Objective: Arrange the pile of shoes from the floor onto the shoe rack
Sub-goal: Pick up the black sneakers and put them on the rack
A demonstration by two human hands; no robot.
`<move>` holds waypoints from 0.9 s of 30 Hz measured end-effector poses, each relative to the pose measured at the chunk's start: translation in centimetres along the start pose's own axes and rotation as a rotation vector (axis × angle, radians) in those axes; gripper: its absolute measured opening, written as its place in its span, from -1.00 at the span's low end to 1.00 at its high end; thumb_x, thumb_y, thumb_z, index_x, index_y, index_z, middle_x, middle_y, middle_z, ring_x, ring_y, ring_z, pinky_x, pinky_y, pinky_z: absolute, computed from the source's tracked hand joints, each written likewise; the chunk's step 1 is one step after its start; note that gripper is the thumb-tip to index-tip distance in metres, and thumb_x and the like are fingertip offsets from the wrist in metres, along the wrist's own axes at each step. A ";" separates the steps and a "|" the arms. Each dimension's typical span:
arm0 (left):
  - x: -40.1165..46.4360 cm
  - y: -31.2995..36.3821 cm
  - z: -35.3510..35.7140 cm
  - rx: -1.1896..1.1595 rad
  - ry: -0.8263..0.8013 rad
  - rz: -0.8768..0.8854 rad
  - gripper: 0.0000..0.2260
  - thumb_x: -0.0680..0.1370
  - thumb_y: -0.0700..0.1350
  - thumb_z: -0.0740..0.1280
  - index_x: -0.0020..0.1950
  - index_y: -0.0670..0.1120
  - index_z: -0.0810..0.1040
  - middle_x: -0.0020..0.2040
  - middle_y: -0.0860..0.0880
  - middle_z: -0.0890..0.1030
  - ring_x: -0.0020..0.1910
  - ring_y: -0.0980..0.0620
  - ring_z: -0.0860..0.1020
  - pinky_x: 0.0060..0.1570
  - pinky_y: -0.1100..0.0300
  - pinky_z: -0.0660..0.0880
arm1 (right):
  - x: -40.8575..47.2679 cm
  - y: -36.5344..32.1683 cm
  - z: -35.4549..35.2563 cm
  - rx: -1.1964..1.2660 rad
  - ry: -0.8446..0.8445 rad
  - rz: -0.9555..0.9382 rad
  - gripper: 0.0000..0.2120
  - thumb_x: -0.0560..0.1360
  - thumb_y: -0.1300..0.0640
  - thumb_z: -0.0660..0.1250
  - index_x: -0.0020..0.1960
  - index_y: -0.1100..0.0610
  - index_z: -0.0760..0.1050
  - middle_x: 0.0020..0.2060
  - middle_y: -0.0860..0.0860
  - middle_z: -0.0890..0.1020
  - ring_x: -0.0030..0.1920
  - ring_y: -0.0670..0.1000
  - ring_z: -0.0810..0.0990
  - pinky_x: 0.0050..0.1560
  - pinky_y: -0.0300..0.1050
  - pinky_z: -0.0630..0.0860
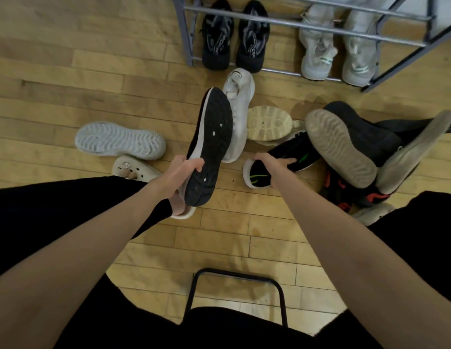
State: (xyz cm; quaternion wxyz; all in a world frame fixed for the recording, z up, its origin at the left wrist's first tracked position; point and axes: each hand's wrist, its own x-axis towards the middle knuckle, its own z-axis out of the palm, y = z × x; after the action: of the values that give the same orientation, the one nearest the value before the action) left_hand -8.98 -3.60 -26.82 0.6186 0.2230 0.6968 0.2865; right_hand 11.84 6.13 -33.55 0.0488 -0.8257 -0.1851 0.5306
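My left hand grips a shoe with a black sole and white edge, held off the floor with its sole facing up. My right hand is closed on the matching black shoe with green marks and a white sole, which lies on the wooden floor. The grey metal shoe rack stands at the top. A black pair and a pale grey pair sit on its lowest shelf. A white sneaker lies on the floor behind the lifted shoe.
A pile at the right holds dark boots with grey soles, a red-and-black shoe and a cream-soled shoe. An upturned pale sole and a beige clog lie at the left. A black stool frame sits between my legs.
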 end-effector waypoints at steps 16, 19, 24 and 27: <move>-4.6 6.3 5.6 0.098 -0.076 -0.024 -0.61 0.26 0.09 0.34 0.01 -0.06 0.51 -0.04 -0.13 0.64 -0.04 -0.12 0.60 -0.11 0.08 0.50 | -9.7 3.5 -17.5 0.720 -0.703 -0.207 -0.61 0.30 0.09 0.23 0.08 0.24 0.50 -0.16 0.16 0.58 -0.17 0.13 0.55 -0.10 -0.04 0.47; -5.1 8.1 6.9 -0.024 -0.103 0.005 -0.58 0.29 0.09 0.37 0.07 -0.07 0.56 -0.14 -0.09 0.71 -0.12 -0.09 0.66 -0.11 0.09 0.54 | -9.5 3.7 -18.6 0.696 -0.720 -0.275 -0.65 0.38 0.10 0.18 0.07 0.26 0.50 -0.19 0.16 0.59 -0.18 0.12 0.56 -0.12 -0.05 0.48; -4.7 10.2 8.8 0.070 -0.089 0.065 -0.38 0.26 0.17 0.39 0.26 -0.09 0.54 0.08 -0.14 0.67 0.09 -0.15 0.62 0.17 -0.03 0.51 | -9.4 3.3 -19.7 0.600 -0.526 -0.377 -0.71 0.37 0.14 0.23 0.00 0.26 0.55 -0.24 0.12 0.63 -0.27 0.08 0.60 -0.34 -0.17 0.53; -4.5 12.0 9.9 0.103 -0.109 0.097 -0.36 0.25 0.18 0.43 0.26 -0.09 0.55 0.13 -0.16 0.66 0.15 -0.17 0.60 0.32 -0.13 0.42 | -9.3 1.3 -20.5 0.529 -0.285 -0.489 -0.66 0.36 0.16 0.31 0.12 0.20 0.56 0.01 0.12 0.65 -0.01 0.13 0.60 -0.07 -0.04 0.56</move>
State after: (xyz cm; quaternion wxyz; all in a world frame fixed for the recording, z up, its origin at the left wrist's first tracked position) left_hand 0.86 3.44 -16.11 0.6287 0.3031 0.6644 0.2673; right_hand 27.05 3.95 -17.11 0.3589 -0.6339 -0.2384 0.6423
